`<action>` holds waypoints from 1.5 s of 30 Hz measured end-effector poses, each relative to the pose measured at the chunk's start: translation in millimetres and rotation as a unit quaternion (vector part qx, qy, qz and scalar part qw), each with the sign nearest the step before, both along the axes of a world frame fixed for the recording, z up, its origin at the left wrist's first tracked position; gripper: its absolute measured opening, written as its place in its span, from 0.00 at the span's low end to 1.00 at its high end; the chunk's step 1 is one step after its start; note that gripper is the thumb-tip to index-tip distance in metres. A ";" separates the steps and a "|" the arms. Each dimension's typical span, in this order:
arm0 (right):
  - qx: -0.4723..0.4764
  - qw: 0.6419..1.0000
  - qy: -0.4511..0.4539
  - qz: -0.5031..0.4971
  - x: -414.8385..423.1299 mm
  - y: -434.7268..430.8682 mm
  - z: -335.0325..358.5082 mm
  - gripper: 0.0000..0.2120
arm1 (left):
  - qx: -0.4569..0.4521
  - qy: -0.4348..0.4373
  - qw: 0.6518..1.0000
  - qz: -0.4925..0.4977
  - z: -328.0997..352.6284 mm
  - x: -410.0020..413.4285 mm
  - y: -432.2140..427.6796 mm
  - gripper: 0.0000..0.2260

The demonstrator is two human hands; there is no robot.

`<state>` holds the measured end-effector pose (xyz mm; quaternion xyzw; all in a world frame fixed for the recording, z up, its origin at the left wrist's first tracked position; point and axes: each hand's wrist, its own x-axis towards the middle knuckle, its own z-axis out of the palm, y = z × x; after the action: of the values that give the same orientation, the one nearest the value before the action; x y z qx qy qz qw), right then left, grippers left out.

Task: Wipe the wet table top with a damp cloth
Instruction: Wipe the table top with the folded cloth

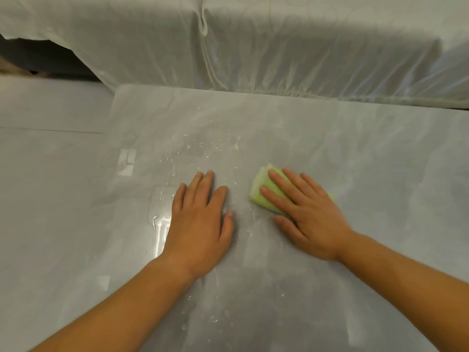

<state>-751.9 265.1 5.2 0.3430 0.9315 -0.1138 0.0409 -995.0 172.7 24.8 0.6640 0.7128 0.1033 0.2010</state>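
Observation:
A folded light-green cloth [264, 193] lies on the grey marbled table top [368, 161], right of centre. My right hand [307, 212] rests flat on the cloth, fingers spread and pointing up-left, pressing it onto the surface; only the cloth's left part and a sliver at the right show. My left hand [200, 224] lies flat and empty on the table beside it, a short gap between the two. Water drops [210, 146] are scattered beyond my hands, and a small puddle [160, 224] shines just left of my left hand.
A piece of furniture draped in a pale grey-white sheet [279, 47] stands right behind the table's far edge. The table's left edge [111, 138] drops to a light tiled floor [45, 174]. More droplets [213, 318] lie near my forearms.

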 end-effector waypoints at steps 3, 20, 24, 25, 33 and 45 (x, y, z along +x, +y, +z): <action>0.010 0.989 0.004 -0.144 -11.9 23.0 -2.8 0.28 | -0.010 0.012 1.000 -0.011 -2.0 6.6 -26.2 0.22; 0.011 0.986 0.042 -0.160 -29.0 -89.3 -6.2 0.29 | -0.013 0.030 0.999 0.035 0.2 44.5 -146.8 0.21; 0.006 1.000 0.023 0.014 28.5 -166.2 -5.9 0.27 | -0.018 0.033 0.998 0.045 -0.6 59.5 -169.9 0.21; 0.005 1.000 0.016 0.014 44.2 -163.8 -6.6 0.27 | -0.023 0.033 0.998 0.045 -0.4 63.2 -176.4 0.21; 0.012 0.981 0.032 -0.192 44.4 -178.2 -4.5 0.30 | -0.024 0.055 0.997 0.049 -1.0 70.7 -206.2 0.22; 0.014 0.951 0.043 -0.307 42.6 -254.6 -9.1 0.29 | -0.010 0.029 1.000 0.002 -1.8 32.5 -234.8 0.23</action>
<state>-709.2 10.5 -3.9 0.6078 0.7835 -0.1223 -0.0404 -962.4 -62.1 22.9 0.6635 0.7204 0.0768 0.1867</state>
